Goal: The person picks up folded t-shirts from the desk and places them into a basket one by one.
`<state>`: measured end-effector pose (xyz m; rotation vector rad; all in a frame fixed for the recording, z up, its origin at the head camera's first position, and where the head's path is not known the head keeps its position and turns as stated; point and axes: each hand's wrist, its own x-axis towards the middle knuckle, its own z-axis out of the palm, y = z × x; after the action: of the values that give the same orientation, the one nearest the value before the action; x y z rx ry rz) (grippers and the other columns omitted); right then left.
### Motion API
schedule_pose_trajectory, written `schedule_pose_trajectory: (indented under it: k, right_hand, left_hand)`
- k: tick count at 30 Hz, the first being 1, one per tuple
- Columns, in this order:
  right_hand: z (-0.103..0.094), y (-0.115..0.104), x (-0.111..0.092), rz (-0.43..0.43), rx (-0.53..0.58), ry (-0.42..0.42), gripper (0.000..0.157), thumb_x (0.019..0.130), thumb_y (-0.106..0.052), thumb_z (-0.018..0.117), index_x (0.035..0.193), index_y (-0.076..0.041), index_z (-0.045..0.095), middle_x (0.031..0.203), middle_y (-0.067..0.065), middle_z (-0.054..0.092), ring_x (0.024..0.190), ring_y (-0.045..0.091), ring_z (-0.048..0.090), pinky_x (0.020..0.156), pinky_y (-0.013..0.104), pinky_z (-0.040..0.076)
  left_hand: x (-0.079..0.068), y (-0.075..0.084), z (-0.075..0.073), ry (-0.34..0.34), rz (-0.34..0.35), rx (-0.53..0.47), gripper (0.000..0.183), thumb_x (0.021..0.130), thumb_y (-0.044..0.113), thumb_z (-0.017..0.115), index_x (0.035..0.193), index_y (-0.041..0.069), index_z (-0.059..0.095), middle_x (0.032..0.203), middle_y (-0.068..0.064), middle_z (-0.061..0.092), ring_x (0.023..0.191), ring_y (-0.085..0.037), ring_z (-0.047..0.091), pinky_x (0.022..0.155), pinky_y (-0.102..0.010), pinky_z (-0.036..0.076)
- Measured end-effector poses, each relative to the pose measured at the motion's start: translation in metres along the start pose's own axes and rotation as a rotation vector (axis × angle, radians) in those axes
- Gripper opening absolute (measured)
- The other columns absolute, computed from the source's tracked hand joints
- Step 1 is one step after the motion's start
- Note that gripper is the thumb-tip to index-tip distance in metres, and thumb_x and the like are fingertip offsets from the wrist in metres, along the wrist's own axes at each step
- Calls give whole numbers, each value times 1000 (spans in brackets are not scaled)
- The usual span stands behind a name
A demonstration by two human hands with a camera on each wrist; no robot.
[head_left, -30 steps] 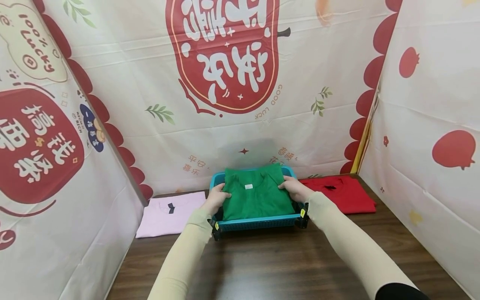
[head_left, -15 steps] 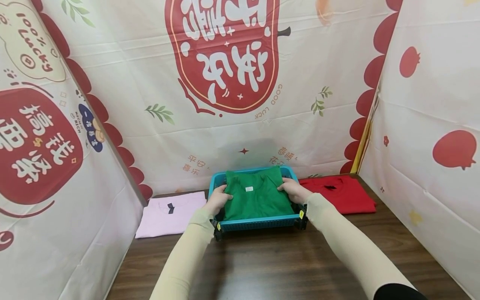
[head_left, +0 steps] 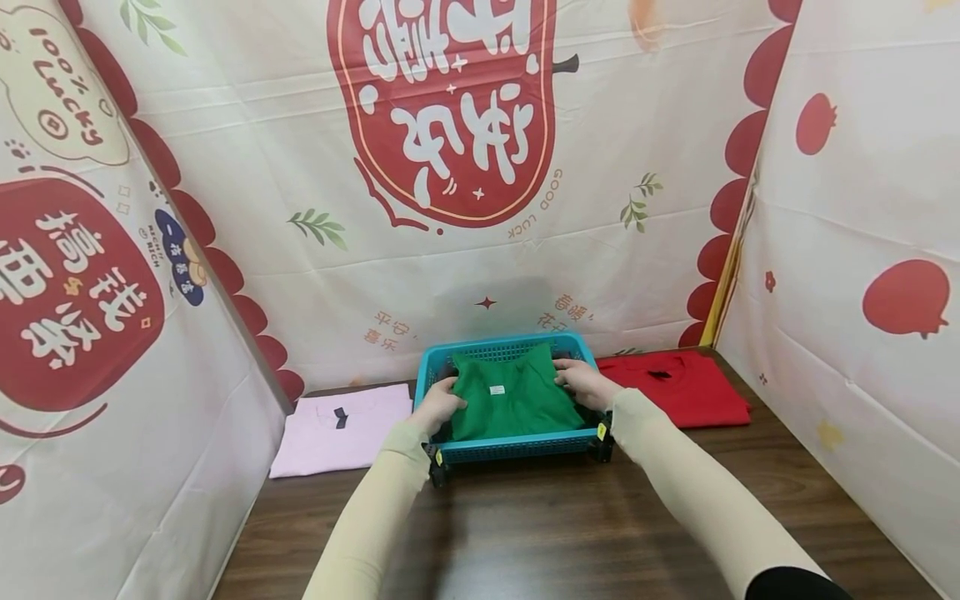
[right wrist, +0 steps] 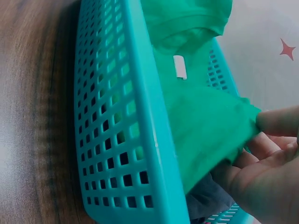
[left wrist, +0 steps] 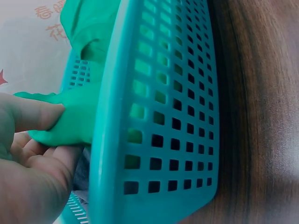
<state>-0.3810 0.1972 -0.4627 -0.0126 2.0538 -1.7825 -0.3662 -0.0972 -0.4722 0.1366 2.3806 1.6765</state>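
A folded green shirt (head_left: 517, 400) with a small white label at its collar lies inside the blue plastic basket (head_left: 510, 435). My left hand (head_left: 441, 404) pinches the shirt's left edge between thumb and fingers; the left wrist view shows this grip of the hand (left wrist: 37, 149) up close. On the opposite edge, my right hand (head_left: 585, 383) pinches the cloth the same way, and the hand (right wrist: 268, 154) shows at the right of its wrist view. Beneath the green shirt, dark grey cloth (right wrist: 205, 198) shows in the basket; the rest under it is hidden.
To the left of the basket lies a folded pink shirt (head_left: 315, 437). A folded red shirt (head_left: 697, 392) lies to its right. All stand on the brown wooden table (head_left: 525, 525), with printed cloth walls (head_left: 420, 275) behind and at both sides.
Both hands have lowered the green shirt deeper into the basket. Its top edge has dropped, and the basket's back rim now shows above it.
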Motion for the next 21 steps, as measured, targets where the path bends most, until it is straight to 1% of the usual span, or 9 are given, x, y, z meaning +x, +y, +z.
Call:
schedule_pose_trajectory:
  k: [3, 6, 8, 10, 13, 15, 18, 21]
  right_hand:
    - [0, 2, -2, -4, 4, -19, 59, 100, 1, 34, 154, -1, 12, 157, 27, 9, 141, 48, 12, 111, 59, 19]
    - [-1, 3, -3, -7, 16, -21, 57, 100, 0, 34, 154, -1, 14, 156, 27, 14, 140, 47, 17, 110, 59, 22]
    - [-1, 2, -4, -9, 18, -20, 57, 100, 0, 33, 154, -1, 14, 155, 26, 16, 140, 47, 20, 109, 59, 24]
    - [-2, 1, -6, -8, 19, -21, 58, 100, -1, 34, 154, -1, 13, 156, 26, 15, 139, 48, 20, 108, 59, 25]
    - [-3, -2, -9, -4, 16, -19, 58, 101, -3, 35, 154, 0, 11, 156, 26, 12, 139, 49, 19, 108, 59, 27]
    - [-4, -5, -12, 1, 15, -20, 58, 102, -4, 35, 154, 0, 11, 156, 27, 12, 139, 49, 20, 107, 58, 28]
    - [-6, -8, -16, 2, -3, -23, 56, 103, -8, 35, 153, 2, 11, 155, 28, 14, 138, 48, 24, 107, 56, 31]
    - [-9, -11, -20, 3, -31, -22, 56, 105, -13, 35, 153, 3, 11, 154, 29, 16, 138, 47, 24, 106, 55, 33]
  left_hand:
    - [-1, -2, 0, -4, 4, -1, 59, 88, -12, 53, 145, -5, 38, 135, -24, 51, 121, -37, 51, 97, -50, 45]
    - [-2, -5, -1, -3, 15, 8, 59, 86, -13, 53, 143, -5, 40, 130, -23, 55, 114, -36, 55, 92, -48, 48]
    - [-2, -6, -4, 2, 16, 14, 59, 85, -13, 53, 143, -4, 41, 128, -23, 56, 109, -34, 58, 87, -45, 50]
    - [-3, -6, -6, 6, 20, 28, 60, 84, -13, 53, 143, -4, 41, 127, -22, 56, 101, -29, 59, 80, -40, 51]
    - [-3, -5, -11, 4, 14, 17, 62, 84, -14, 52, 144, -3, 40, 126, -23, 57, 83, -21, 56, 66, -32, 47]
    - [-4, -4, -14, 5, 11, 11, 62, 84, -15, 51, 144, -3, 39, 125, -23, 57, 76, -19, 52, 61, -30, 43]
    - [-6, -2, -18, 18, 2, 12, 61, 84, -15, 51, 144, -2, 41, 123, -23, 57, 77, -20, 54, 63, -32, 45]
    - [-9, 2, -20, 44, 13, 35, 57, 86, -14, 49, 142, -4, 42, 124, -25, 57, 93, -27, 61, 75, -38, 53]
